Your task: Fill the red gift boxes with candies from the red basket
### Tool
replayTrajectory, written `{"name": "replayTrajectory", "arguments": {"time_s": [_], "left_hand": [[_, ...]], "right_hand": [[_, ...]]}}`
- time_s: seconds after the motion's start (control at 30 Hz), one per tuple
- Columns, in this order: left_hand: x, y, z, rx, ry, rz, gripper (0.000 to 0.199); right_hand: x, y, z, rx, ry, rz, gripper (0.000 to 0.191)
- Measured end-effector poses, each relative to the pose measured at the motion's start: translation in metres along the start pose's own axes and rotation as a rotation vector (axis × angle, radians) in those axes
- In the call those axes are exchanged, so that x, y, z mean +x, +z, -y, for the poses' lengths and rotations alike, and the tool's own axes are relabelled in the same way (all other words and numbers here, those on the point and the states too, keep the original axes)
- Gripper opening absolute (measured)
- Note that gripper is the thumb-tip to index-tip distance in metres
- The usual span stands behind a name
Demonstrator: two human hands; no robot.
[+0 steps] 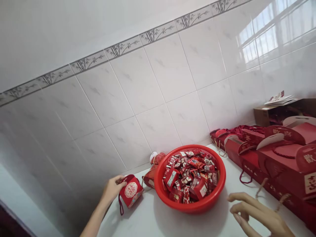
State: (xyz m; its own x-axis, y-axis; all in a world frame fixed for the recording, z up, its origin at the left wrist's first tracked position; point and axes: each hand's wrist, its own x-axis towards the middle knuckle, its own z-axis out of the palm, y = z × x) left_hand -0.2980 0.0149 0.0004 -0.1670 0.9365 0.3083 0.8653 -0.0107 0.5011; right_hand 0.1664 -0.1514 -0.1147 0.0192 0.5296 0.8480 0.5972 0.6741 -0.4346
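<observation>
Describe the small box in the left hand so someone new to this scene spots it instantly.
Start at the round red basket of wrapped pieces, then look left to the left hand. That hand's grip is on a small red box with a dark red cord loop hanging down. Unlike the red boxes on the right, this one shows a pale round emblem.

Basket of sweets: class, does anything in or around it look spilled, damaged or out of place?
Nothing stands out. The sweets lie heaped inside the basket, none visibly spilled. The basket stands upright on the table; the small box in the left hand looks undamaged.
</observation>
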Motion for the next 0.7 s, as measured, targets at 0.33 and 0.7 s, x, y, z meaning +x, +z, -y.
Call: {"name": "replayTrajectory", "arguments": {"time_s": [0.33, 0.7], "left_hand": [[-0.083, -0.040, -0.135, -0.061, 0.229, 0.790, 0.022], [-0.200, 0.010, -0.200, 0.003, 1.175, 0.373, 0.017]], "right_hand": [[0.003, -0.011, 0.008, 0.027, 0.054, 0.128, 0.016], [0.000, -0.001, 0.002, 0.235, 0.164, 0.201, 0.009]]}}
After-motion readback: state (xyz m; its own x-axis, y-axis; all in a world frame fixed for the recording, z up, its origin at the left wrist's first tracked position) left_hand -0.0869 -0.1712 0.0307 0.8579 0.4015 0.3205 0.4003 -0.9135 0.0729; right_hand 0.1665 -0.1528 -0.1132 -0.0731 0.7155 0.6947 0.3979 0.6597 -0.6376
